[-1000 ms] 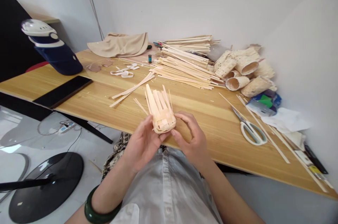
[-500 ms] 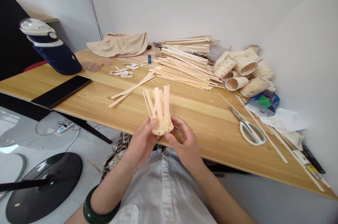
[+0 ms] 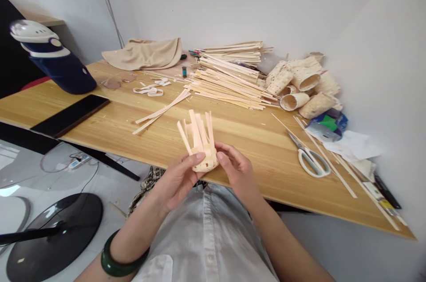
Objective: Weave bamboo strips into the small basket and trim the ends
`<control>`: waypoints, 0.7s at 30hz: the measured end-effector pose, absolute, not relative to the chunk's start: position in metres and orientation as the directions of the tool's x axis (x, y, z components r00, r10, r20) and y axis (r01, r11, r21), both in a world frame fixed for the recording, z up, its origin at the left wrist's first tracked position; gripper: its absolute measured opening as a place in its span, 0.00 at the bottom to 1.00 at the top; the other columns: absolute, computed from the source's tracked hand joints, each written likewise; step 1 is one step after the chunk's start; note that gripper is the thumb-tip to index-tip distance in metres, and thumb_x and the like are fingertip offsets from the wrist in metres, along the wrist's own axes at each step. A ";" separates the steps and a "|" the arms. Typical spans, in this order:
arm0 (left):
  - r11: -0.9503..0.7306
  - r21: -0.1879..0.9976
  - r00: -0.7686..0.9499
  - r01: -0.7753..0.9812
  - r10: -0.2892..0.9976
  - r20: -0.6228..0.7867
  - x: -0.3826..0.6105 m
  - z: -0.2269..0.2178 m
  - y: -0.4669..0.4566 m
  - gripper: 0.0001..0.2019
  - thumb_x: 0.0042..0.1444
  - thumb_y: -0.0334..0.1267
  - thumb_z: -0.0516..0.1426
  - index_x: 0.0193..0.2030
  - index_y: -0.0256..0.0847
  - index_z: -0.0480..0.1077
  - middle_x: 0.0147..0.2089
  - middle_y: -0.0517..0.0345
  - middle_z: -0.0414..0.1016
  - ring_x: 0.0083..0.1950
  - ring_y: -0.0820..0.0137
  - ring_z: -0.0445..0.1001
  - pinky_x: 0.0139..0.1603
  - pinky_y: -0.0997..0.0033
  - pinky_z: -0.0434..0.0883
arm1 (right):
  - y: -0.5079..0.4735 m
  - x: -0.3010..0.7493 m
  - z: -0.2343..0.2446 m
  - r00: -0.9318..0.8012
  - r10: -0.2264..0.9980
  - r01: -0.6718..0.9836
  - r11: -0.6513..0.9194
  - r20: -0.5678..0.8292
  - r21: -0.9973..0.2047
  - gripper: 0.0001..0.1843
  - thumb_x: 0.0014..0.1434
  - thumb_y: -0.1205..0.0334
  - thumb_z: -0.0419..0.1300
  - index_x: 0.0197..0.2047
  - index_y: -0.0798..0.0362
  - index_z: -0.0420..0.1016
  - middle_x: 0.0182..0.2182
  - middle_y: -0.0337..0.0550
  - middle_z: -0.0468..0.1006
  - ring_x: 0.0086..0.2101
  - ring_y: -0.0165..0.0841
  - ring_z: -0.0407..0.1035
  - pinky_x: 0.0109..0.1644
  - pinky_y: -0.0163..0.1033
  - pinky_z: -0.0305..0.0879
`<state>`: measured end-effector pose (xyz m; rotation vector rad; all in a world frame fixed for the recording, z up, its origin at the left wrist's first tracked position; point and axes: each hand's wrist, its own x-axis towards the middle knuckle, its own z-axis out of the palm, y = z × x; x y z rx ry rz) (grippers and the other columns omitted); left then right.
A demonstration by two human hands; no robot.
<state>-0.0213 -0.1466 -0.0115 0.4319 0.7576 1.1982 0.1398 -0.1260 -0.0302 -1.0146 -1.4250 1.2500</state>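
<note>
A small half-woven basket (image 3: 201, 146) of pale wooden strips, its loose ends pointing up, sits between both my hands above the near edge of the wooden table (image 3: 253, 140). My left hand (image 3: 176, 178) pinches its woven base from the left with thumb and fingers; a green bangle (image 3: 116, 260) circles that wrist. My right hand (image 3: 237, 172) grips the base from the right, fingers curled round it.
A big pile of loose strips (image 3: 229, 80) lies at the back, with finished woven tubes (image 3: 304, 89) to its right. Scissors (image 3: 309, 157) and long thin sticks lie at the right. A dark phone (image 3: 69, 115), a navy helmet-like object (image 3: 53, 60) and beige cloth (image 3: 146, 53) occupy the left.
The basket has been turned in my hands, its loose strips swinging from tilted left to more upright. Both hands shifted their grip on the base. The view has drifted slightly.
</note>
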 end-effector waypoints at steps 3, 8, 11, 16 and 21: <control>0.377 0.602 0.224 -0.704 0.922 -0.315 -0.024 -0.009 -0.146 0.09 0.54 0.32 0.68 0.41 0.32 0.82 0.45 0.45 0.87 0.47 0.59 0.85 0.53 0.64 0.83 | -0.128 0.139 -0.027 -0.249 0.957 0.028 0.162 0.150 -0.986 0.15 0.68 0.50 0.61 0.52 0.48 0.81 0.51 0.45 0.85 0.51 0.38 0.80 0.57 0.43 0.77; 0.375 0.524 0.163 -0.764 0.899 -0.406 -0.023 -0.001 -0.148 0.10 0.66 0.31 0.57 0.45 0.29 0.80 0.45 0.41 0.86 0.44 0.59 0.86 0.51 0.58 0.85 | -0.125 0.153 -0.021 -0.245 0.932 0.216 0.320 0.266 -0.922 0.15 0.67 0.52 0.60 0.51 0.48 0.81 0.52 0.47 0.84 0.51 0.37 0.80 0.54 0.41 0.78; 0.347 0.526 0.085 -0.776 0.885 -0.457 -0.023 0.003 -0.148 0.10 0.68 0.29 0.55 0.44 0.30 0.78 0.42 0.42 0.86 0.42 0.59 0.87 0.47 0.55 0.86 | -0.114 0.196 -0.023 -0.084 0.932 0.518 0.344 0.353 -0.783 0.16 0.68 0.50 0.58 0.49 0.49 0.82 0.48 0.48 0.86 0.48 0.39 0.81 0.55 0.45 0.77; 0.273 0.449 -0.007 -0.851 0.848 -0.529 -0.022 0.008 -0.141 0.14 0.72 0.34 0.50 0.43 0.33 0.76 0.36 0.47 0.85 0.37 0.62 0.86 0.40 0.58 0.86 | -0.101 0.314 -0.030 0.135 0.804 0.901 0.144 0.579 -0.410 0.17 0.65 0.54 0.54 0.46 0.52 0.81 0.48 0.57 0.84 0.52 0.49 0.77 0.61 0.59 0.71; 0.319 0.299 0.113 -0.899 0.830 -0.546 -0.021 0.015 -0.138 0.24 0.75 0.47 0.45 0.42 0.32 0.76 0.33 0.44 0.84 0.33 0.61 0.86 0.38 0.58 0.86 | -0.093 0.383 -0.038 0.046 0.975 0.999 -0.040 0.218 -0.034 0.20 0.65 0.55 0.51 0.46 0.56 0.81 0.47 0.61 0.84 0.49 0.52 0.77 0.55 0.56 0.72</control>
